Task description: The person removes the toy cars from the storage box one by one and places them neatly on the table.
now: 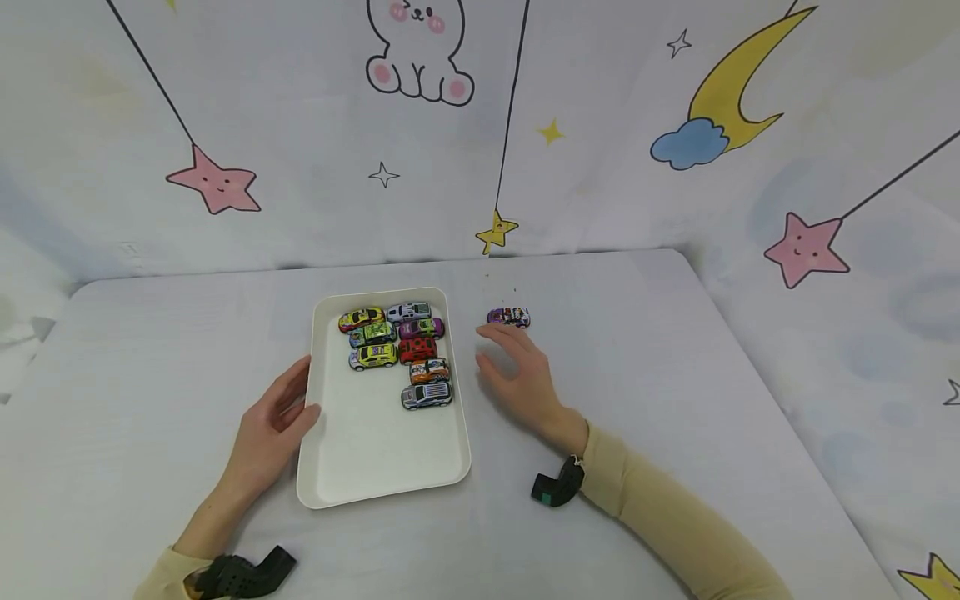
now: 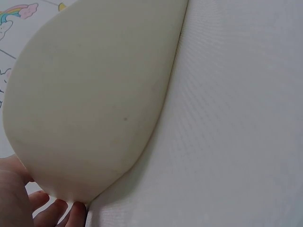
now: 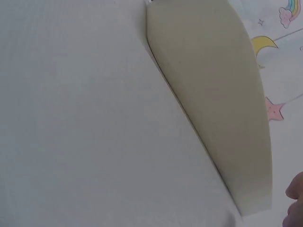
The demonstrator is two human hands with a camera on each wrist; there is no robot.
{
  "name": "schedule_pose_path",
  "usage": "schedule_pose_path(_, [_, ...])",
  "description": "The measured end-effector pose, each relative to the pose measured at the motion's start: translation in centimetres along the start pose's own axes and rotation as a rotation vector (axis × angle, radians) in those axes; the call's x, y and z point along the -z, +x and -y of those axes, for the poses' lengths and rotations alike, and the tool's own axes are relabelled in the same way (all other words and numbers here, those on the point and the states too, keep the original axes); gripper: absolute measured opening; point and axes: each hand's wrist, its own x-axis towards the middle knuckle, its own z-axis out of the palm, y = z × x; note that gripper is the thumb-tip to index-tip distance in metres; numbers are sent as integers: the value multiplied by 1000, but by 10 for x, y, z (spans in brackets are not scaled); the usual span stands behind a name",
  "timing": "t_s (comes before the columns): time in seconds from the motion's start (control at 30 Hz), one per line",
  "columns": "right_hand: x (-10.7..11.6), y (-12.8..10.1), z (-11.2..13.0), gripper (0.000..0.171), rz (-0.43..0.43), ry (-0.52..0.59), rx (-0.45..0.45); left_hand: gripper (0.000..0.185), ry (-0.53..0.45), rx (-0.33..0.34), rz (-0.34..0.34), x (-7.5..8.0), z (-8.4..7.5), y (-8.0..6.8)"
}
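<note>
A white tray lies on the table, with several small toy cars gathered in its far half. Among them are a red car, an orange-and-white car and a silver-grey car. My left hand holds the tray's left side, thumb at the rim and fingers along the outer wall. Right of the tray, my right hand hovers or rests with loosely bent fingers, nothing visible between them. Just beyond its fingertips sits a purple-and-white toy car on the table.
A white cloth covers the table. Behind it hangs a pale backdrop printed with stars, a moon and a bear. Both wrists carry dark cameras, one of them the right wrist camera.
</note>
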Motion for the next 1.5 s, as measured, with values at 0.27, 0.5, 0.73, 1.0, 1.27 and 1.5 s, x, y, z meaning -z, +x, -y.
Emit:
schedule_pose_path(0.27, [-12,-9,24,38,108,96,54,61,-14,-1,0,0,0,0])
schedule_pose_path(0.5, [-16,-10,36,40,153,123,151,61,-14,1,2,0,-1,0])
schedule_pose_path(0.73, [-17,-2,52,38,316,19,183,60,-52,-13,-3,0,1,1])
schedule_pose_path(1.0, [-18,10,68,31,523,-192,210,61,-15,6,-2,1,1,-1])
schedule_pose_path(1.27, [-15,12,75,30,609,-258,180,61,-8,10,-6,1,-1,-2])
schedule_pose_path(1.5, [-13,12,77,29,637,-269,167,61,-4,11,-2,0,-1,-1])
